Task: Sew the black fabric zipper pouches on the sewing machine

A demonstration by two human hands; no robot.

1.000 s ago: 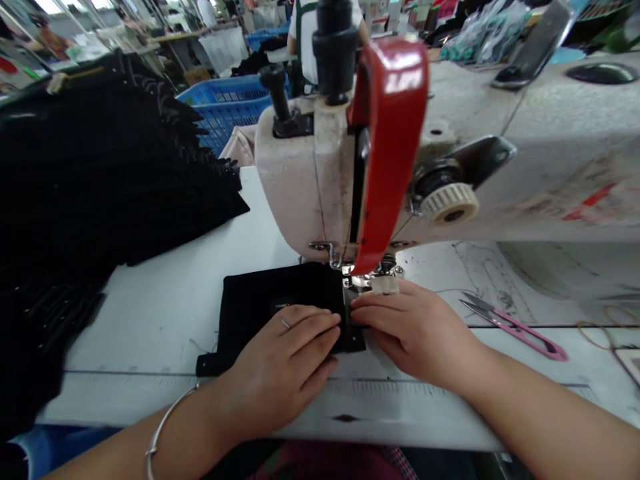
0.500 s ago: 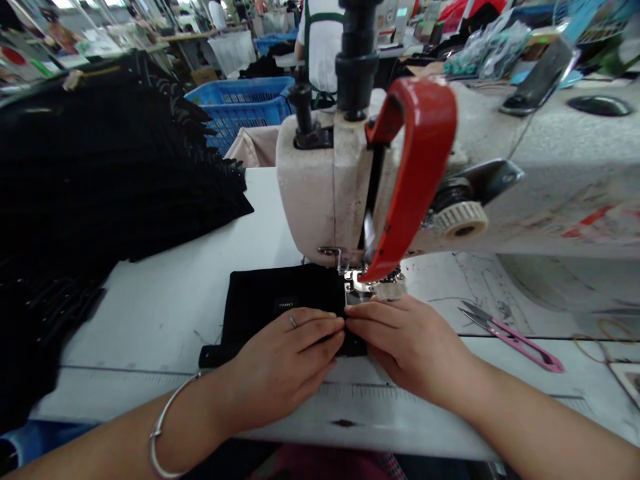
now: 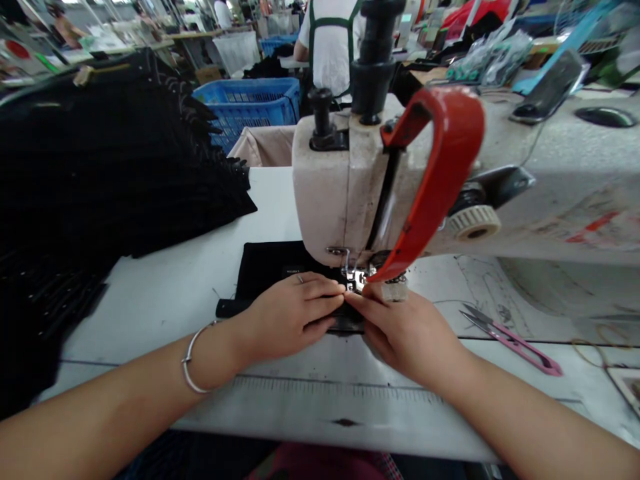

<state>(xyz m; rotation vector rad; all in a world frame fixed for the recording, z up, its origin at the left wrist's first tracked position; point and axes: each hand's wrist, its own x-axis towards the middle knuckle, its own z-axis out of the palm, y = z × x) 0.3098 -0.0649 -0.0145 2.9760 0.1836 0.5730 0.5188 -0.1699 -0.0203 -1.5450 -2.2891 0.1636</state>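
Observation:
A small black fabric piece (image 3: 273, 263) with a tiny label lies flat on the white sewing table (image 3: 165, 300), its right edge under the presser foot (image 3: 354, 277) of the sewing machine (image 3: 340, 187). My left hand (image 3: 287, 317) presses on the fabric, fingers together and pointing right, a ring on one finger and a bangle on the wrist. My right hand (image 3: 407, 330) rests just right of it, fingertips pinched on the fabric edge near the needle. The two hands' fingertips meet in front of the foot.
A big stack of black fabric (image 3: 100, 173) fills the table's left side. Pink thread snips (image 3: 510, 337) lie at the right. A red guard (image 3: 435, 180) curves over the machine head. Behind stand a blue basket (image 3: 250, 107) and a person in a white shirt (image 3: 333, 40).
Both hands and the black fabric piece have slid away from me, further under the machine head. The view has shifted, so the machine sits more to the right.

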